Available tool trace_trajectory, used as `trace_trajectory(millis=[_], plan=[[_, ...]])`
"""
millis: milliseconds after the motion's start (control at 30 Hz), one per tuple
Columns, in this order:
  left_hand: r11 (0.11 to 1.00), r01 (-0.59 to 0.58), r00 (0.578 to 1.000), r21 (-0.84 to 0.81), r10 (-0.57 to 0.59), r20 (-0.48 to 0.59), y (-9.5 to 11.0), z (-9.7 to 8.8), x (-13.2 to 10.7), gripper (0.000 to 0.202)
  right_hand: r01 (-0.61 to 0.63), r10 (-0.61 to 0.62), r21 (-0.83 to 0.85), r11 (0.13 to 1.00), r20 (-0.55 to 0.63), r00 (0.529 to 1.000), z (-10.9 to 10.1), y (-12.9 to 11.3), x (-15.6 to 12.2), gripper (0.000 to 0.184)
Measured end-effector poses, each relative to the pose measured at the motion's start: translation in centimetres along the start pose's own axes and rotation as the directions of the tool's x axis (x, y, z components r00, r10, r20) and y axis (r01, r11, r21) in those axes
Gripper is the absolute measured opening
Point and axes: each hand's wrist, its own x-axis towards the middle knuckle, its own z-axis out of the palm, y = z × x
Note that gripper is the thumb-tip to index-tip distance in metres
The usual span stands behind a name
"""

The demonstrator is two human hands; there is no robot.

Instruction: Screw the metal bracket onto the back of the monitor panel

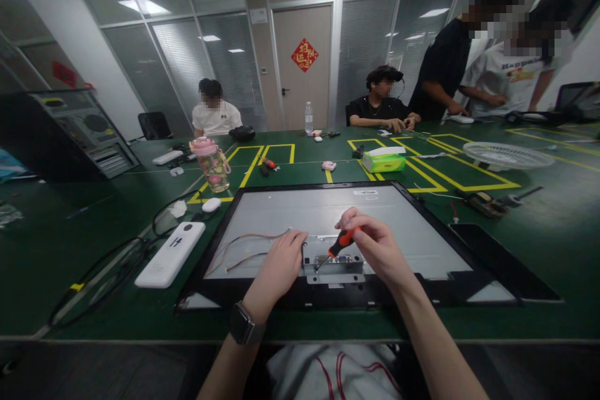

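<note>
My right hand [375, 244] is closed on the orange-and-black handle of a screwdriver [341, 242]. The screwdriver tilts down to the left, its tip at the row of ports on a metal bracket [335, 278]. At the left end of this bracket, my left hand [284, 259] presses its fingers together against the edge; the fingertips are partly hidden. A dark watch is on the left wrist. Both hands are over a flat display panel [272, 212] with a black frame, lying face down or back up. Thin wires [248, 236] run across its left part.
Left of the panel lie a white power bank [171, 254], black cables [100, 275] and a pink-lidded bottle [210, 165]. A black flat strip [506, 262] lies at right. Farther off are a green tissue pack [384, 162], a white round grille [509, 155], a computer case [70, 131] and several people.
</note>
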Motion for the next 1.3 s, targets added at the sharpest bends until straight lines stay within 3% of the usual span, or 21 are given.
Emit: trace_trajectory(millis=[300,500,700,867,1033,1167,1233,1300], plan=[[1.000,0.000,1.000,-0.004,0.000,-0.027,-0.14,0.36,-0.05,0.044,-0.095,0.095,0.005,0.995,-0.006,0.995,0.15,0.23,-0.27,0.029],[1.000,0.003,0.999,0.001,-0.003,-0.034,-0.17,0.42,-0.13,0.044,0.016,-0.029,-0.178,0.984,-0.072,0.997,0.12,-0.14,-0.03,0.019],[1.000,-0.002,0.999,0.000,0.002,-0.045,-0.23,0.44,-0.12,0.043,-0.033,0.032,-0.173,0.984,-0.006,0.999,0.08,0.01,-0.27,0.035],[1.000,0.004,1.000,0.001,-0.004,-0.023,-0.09,0.25,-0.03,0.043,0.065,-0.097,-0.298,0.952,-0.094,0.991,0.46,-0.30,-0.16,0.024],[1.000,0.009,1.000,0.001,-0.009,-0.012,0.03,0.13,0.00,0.043,0.023,-0.025,-0.239,0.971,-0.002,1.000,0.84,-0.48,-0.32,0.037],[1.000,0.009,1.000,-0.006,-0.009,-0.022,-0.07,0.26,-0.04,0.044,0.089,-0.142,-0.449,0.889,-0.086,0.986,0.64,-0.20,-0.39,0.037],[1.000,0.001,0.999,-0.007,-0.001,-0.033,-0.13,0.32,-0.07,0.044,0.126,-0.188,-0.557,0.821,-0.056,0.981,0.45,-0.08,-0.53,0.042],[1.000,-0.005,0.999,-0.008,0.004,-0.036,-0.16,0.36,-0.09,0.044,0.141,-0.174,-0.567,0.811,-0.003,0.985,0.36,0.05,-0.78,0.047]])
